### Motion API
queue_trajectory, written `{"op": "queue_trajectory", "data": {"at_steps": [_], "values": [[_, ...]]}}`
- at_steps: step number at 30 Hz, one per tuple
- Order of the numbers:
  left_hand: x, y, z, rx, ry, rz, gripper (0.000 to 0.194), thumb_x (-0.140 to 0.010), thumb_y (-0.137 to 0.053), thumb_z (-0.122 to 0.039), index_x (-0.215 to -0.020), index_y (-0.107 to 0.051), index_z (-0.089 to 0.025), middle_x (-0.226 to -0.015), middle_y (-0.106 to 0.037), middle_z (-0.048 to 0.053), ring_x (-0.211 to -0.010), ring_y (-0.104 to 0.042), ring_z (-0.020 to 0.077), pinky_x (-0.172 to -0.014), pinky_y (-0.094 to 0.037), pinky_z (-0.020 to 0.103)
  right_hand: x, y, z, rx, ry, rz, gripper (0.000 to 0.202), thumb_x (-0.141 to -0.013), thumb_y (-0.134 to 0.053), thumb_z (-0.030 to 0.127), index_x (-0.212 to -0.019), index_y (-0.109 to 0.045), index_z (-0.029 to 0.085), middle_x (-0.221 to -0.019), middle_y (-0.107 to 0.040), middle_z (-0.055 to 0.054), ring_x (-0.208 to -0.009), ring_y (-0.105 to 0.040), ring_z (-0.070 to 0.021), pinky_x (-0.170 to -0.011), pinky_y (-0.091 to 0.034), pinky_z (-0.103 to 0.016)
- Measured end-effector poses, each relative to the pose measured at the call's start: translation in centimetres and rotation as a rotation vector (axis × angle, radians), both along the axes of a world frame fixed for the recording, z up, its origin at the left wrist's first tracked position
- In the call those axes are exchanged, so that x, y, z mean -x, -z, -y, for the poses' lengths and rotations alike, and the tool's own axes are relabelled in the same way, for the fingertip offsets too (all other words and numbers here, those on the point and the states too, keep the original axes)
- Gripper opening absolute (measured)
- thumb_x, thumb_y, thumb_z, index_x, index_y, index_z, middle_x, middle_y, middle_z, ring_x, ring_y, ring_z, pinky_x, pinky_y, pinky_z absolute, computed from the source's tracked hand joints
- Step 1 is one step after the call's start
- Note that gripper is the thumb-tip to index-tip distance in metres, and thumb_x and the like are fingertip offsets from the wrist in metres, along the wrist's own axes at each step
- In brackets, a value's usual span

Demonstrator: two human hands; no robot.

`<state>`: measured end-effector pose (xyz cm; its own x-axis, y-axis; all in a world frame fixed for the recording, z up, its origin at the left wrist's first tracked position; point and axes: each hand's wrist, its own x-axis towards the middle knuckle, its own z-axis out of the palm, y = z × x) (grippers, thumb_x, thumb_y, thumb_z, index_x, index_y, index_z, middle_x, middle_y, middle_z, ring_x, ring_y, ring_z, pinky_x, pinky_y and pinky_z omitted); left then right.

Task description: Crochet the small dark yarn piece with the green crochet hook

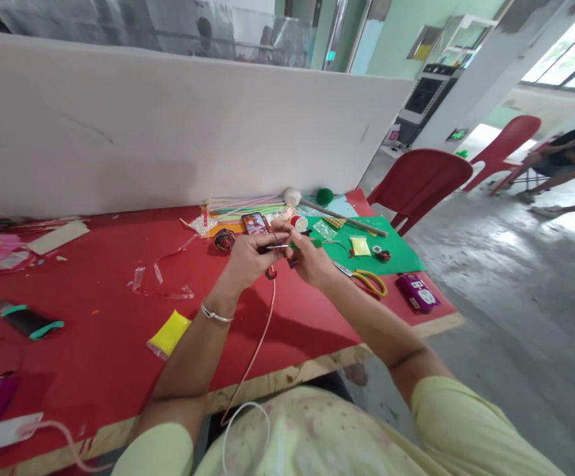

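Both my hands meet above the red table, just in front of a phone [254, 223]. My left hand [250, 259], with a bracelet at its wrist, has its fingers pinched on a thin dark tool [278, 246]. From the right, my right hand [308, 256] is closed round a green handle [313, 243] that lines up with the tool. Small dark pieces show under the fingers, too small to make out. A ball of dark multicoloured yarn [224, 240] lies left of my left hand. A pink cable [270, 311] runs from near the hands to the table's front edge.
Yellow-handled scissors [370, 283] and a purple pack [417, 293] lie right of my hands; a green sheet [400, 254] is beyond. A yellow packet [169, 334] and a black-teal tool [29, 322] lie left. A white panel [168, 125] stands behind. A person sits far right.
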<state>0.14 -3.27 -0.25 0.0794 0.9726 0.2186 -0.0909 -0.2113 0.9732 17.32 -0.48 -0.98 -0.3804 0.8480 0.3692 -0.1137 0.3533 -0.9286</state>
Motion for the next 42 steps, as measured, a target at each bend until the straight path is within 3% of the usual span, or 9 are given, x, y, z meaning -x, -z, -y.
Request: {"op": "queue_trajectory", "data": {"at_steps": [3, 7, 10, 14, 18, 23, 30, 38, 42], "values": [[-1.4, 0.6, 0.0, -0.165, -0.304, -0.218, 0.039, -0.075, -0.076, -0.013, -0.112, -0.084, -0.019, -0.093, -0.08, 0.005, -0.082, -0.07, 0.0185, -0.08, -0.056, 0.029, 2.2, 2.1, 1.7, -0.227, 0.391, -0.022, 0.047, -0.1, -0.056, 0.058, -0.076, -0.072, 0.022, -0.116, -0.068, -0.009, -0.112, -0.066, -0.0224, -0.105, -0.055, -0.046], [-2.4, 0.7, 0.3, -0.183, -0.395, -0.238, 0.023, -0.077, -0.075, -0.017, -0.099, -0.082, -0.02, -0.088, -0.074, 0.003, -0.082, -0.066, 0.0175, -0.077, -0.052, 0.026, 3.7, 3.3, 2.1, -0.46, 0.741, -0.047, 0.035, -0.098, -0.062, 0.056, -0.088, -0.074, 0.024, -0.146, -0.055, -0.011, -0.122, -0.062, -0.0276, -0.111, -0.05, -0.055], [-1.8, -0.1, 0.5, -0.033, -0.205, -0.014, 0.023, -0.069, -0.083, -0.024, -0.091, -0.081, -0.016, -0.074, -0.067, 0.001, -0.062, -0.055, 0.0122, -0.058, -0.044, 0.024, 3.6, 3.1, 0.9, -0.426, 0.692, -0.103, 0.044, -0.099, -0.055, 0.062, -0.083, -0.071, 0.024, -0.133, -0.062, -0.011, -0.113, -0.066, -0.0251, -0.109, -0.052, -0.051], [0.8, -1.2, 0.3, 0.244, 0.239, 0.152, 0.037, -0.058, -0.092, -0.024, -0.092, -0.084, -0.011, -0.066, -0.066, 0.002, -0.045, -0.037, 0.0048, -0.045, -0.026, 0.024, 2.0, 1.4, -1.4, -0.096, 0.208, -0.116, 0.052, -0.097, -0.049, 0.071, -0.091, -0.071, 0.025, -0.088, -0.066, -0.004, -0.088, -0.069, -0.0205, -0.091, -0.061, -0.041], [2.5, -1.2, 0.1, 0.213, 0.242, 0.035, 0.044, -0.063, -0.093, -0.023, -0.104, -0.086, -0.01, -0.066, -0.068, 0.004, -0.05, -0.045, 0.0073, -0.048, -0.032, 0.024, -0.3, -0.9, -3.3, 0.053, -0.173, -0.009, 0.045, -0.092, -0.061, 0.067, -0.087, -0.072, 0.023, -0.084, -0.066, -0.002, -0.078, -0.064, -0.0167, -0.084, -0.061, -0.035], [2.3, -0.9, 0.2, 0.203, 0.227, -0.031, 0.045, -0.065, -0.093, -0.023, -0.108, -0.086, -0.014, -0.071, -0.069, 0.004, -0.053, -0.045, 0.0071, -0.049, -0.034, 0.023, -2.6, -4.0, -4.1, -0.159, -0.277, 0.257, 0.049, -0.098, -0.061, 0.054, -0.062, -0.068, 0.022, -0.098, -0.072, -0.007, -0.096, -0.066, -0.0197, -0.098, -0.058, -0.039], [1.6, -1.1, 0.2, 0.131, 0.127, -0.068, 0.034, -0.063, -0.089, -0.018, -0.097, -0.086, -0.013, -0.062, -0.063, -0.001, -0.051, -0.045, 0.0068, -0.048, -0.034, 0.022, -2.7, -5.6, -3.2, -0.688, -0.112, 0.455, 0.043, -0.104, -0.057, 0.044, -0.071, -0.074, 0.023, -0.13, -0.07, -0.006, -0.129, -0.059, -0.0242, -0.106, -0.057, -0.044], [-0.5, -1.2, -0.1, 0.219, -0.002, 0.278, 0.038, -0.049, -0.098, -0.028, -0.079, -0.081, -0.011, -0.06, -0.061, 0.0, -0.044, -0.044, 0.0044, -0.041, -0.029, 0.02, -2.1, 1.7, -1.0, -1.202, 0.545, 0.463, 0.02, -0.088, -0.082, 0.045, -0.1, -0.075, 0.031, -0.119, -0.076, -0.006, -0.125, -0.063, -0.0297, -0.112, -0.051, -0.051], [0.7, -1.0, 0.0, 0.264, 0.152, 0.207, 0.035, -0.052, -0.096, -0.027, -0.08, -0.082, -0.011, -0.056, -0.06, 0.0, -0.043, -0.043, 0.0049, -0.041, -0.028, 0.019, -2.5, 1.9, -1.8, -1.209, 0.478, 0.389, 0.026, -0.089, -0.076, 0.057, -0.098, -0.077, 0.032, -0.12, -0.074, -0.005, -0.126, -0.062, -0.0305, -0.11, -0.053, -0.05]]}}
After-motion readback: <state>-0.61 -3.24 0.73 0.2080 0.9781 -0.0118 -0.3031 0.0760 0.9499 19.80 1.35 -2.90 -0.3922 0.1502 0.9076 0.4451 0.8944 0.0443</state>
